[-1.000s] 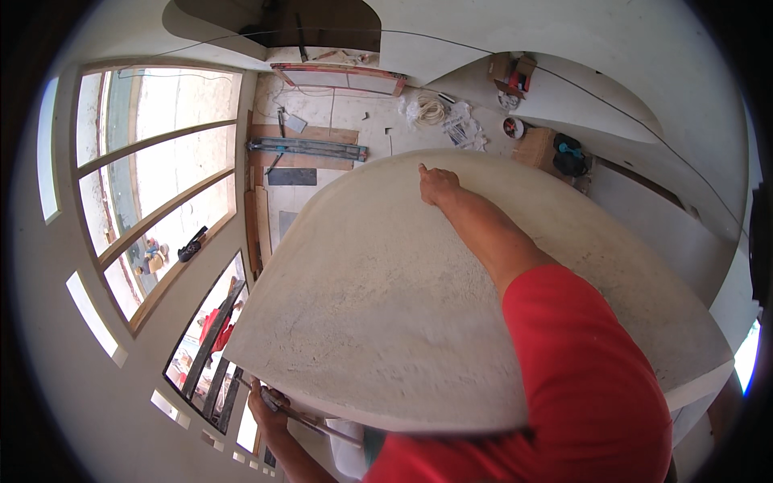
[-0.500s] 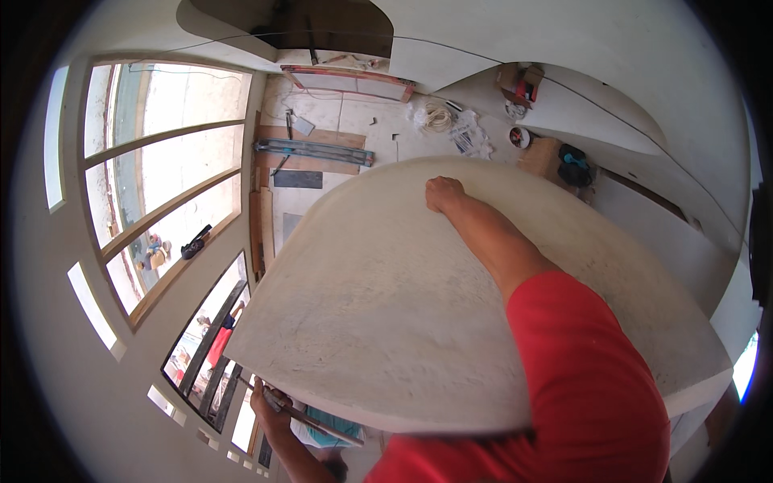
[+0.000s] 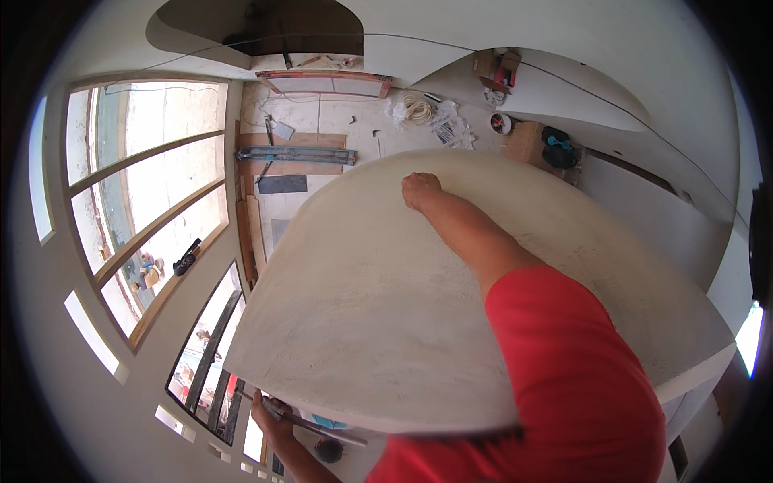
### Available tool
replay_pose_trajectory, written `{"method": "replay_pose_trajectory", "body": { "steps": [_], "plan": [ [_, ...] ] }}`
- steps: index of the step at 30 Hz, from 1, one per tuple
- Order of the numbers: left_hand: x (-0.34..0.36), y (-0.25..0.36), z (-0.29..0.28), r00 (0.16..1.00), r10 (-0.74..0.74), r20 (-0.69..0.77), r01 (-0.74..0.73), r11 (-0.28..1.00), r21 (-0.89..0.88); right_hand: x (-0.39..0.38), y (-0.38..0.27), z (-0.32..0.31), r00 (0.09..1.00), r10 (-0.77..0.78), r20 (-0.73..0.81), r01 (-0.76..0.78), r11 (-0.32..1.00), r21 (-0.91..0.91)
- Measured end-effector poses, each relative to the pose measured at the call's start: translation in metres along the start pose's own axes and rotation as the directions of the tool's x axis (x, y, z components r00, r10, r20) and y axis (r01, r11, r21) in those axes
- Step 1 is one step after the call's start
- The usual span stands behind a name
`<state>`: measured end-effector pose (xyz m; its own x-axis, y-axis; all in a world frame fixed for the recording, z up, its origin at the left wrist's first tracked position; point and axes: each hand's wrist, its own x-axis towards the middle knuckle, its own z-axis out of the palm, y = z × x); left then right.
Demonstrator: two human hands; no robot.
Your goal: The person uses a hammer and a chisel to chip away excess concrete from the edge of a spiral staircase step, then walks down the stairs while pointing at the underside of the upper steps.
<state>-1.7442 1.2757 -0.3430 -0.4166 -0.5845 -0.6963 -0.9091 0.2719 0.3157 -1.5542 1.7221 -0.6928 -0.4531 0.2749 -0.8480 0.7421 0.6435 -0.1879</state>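
Observation:
A broad, pale plastered slab with a rounded far edge fills the middle of the head view. My right arm reaches over it, and my right hand is closed against the surface near the far edge. Anything inside those fingers is hidden. At the slab's near left corner, below its edge, my left hand is wrapped round a slim, greyish bar. The bar slants down to the right under the slab's rim; its exact kind does not show.
Long metal bars lie on the floor beyond the slab. Coiled cable, a cardboard box and a white bucket stand farther right. A wood-framed window lines the left wall. A wire crosses overhead.
The whole view has shifted slightly, so the slab and room appear farther left. My right hand stays closed near the slab's far edge, and my left still grips the bar.

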Motion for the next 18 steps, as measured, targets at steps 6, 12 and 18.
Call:
{"method": "replay_pose_trajectory", "body": {
  "steps": [6, 12, 18],
  "plan": [
    [0.006, -0.001, -0.003, 0.997, -0.014, 0.075, 0.013, 1.000, 0.022, -0.002, -0.014, 0.006, 0.989, 0.080, -0.125, -0.087, 0.995, -0.050],
    [0.008, -0.003, -0.005, 0.996, -0.018, 0.084, 0.019, 1.000, -0.012, 0.001, -0.020, 0.007, 0.996, 0.087, -0.022, -0.088, 0.994, -0.063],
    [0.025, -0.004, -0.013, 0.990, -0.031, 0.137, 0.036, 0.999, -0.036, -0.004, -0.019, 0.002, 0.990, 0.125, 0.065, -0.124, 0.992, -0.020]
  ]
}}
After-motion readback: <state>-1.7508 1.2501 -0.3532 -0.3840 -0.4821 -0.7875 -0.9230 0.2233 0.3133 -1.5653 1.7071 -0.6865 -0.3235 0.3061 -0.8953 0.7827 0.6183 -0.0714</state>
